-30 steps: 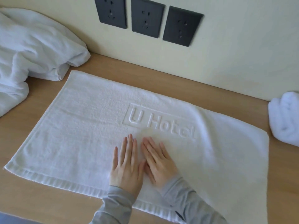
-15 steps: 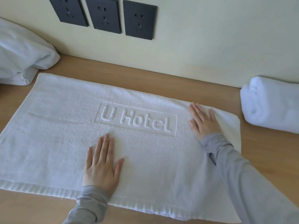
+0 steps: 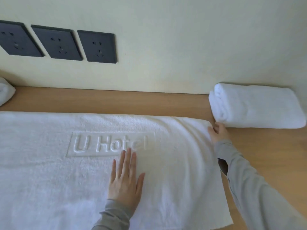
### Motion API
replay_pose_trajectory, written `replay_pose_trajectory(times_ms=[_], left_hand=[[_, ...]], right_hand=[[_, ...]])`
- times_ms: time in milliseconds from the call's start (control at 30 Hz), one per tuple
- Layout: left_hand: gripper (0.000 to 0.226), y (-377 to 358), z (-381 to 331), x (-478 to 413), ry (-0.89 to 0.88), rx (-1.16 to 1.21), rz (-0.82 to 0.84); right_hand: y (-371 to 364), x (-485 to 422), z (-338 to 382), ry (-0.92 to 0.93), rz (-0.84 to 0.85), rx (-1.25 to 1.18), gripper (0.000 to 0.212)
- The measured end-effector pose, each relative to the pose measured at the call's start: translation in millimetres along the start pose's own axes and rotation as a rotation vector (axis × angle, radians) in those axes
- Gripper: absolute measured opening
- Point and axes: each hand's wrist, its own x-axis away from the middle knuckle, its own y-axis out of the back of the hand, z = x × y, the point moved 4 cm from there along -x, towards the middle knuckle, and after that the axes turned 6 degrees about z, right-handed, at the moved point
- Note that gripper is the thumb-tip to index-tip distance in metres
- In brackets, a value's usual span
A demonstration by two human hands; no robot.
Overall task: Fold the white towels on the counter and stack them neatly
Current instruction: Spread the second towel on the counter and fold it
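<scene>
From the head camera, looking down at a light wooden counter (image 3: 116,100) that runs along a pale cream wall (image 3: 182,39). A white bath mat (image 3: 49,171) lies spread flat across most of the counter, reaching out of view at the left and bottom. The words "U Hotel" (image 3: 110,144) are pressed into its pile inside a raised rectangular frame.

The person's left hand (image 3: 125,181) lies palm down on the mat, fingers straight and close together, thumb out to the right. It is open and flat and holds nothing; its fingertips touch the lower edge of the lettering. A grey sleeve (image 3: 113,214) covers the wrist.

The right hand (image 3: 218,133) is at the mat's far right corner, fingers curled at the edge. The cloth ripples toward that corner, so it seems to have hold of the corner, though the fingertips are hidden and I cannot tell how firmly it pinches. Its grey sleeve (image 3: 252,188) runs down to the bottom right.

Just beside the right hand, against the wall, sits a folded white towel (image 3: 255,107), thick and neat. At the far left edge a rumpled bit of another white towel (image 3: 5,90) shows. Three dark grey wall sockets (image 3: 58,44) sit in a row on the wall above the mat.
</scene>
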Motion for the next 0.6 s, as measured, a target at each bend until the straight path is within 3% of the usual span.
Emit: replay_pose_trajectory(times_ms=[300,500,600], left_hand=[[0.070,-29.6,-48.7,-43.3,-0.104,-0.093,0.126],[0.068,-35.7,-46.0,-44.5,-0.093,-0.116,0.107],[0.066,-35.2,-45.8,-44.4,-0.106,-0.128,0.101]], right_hand=[[-4.5,-15.0,7.1,-0.011,-0.075,-0.073,0.039],[-11.0,-34.1,14.7,-0.059,0.080,-0.344,0.029],[7.8,-38.4,24.8,0.101,-0.096,-0.306,0.019]])
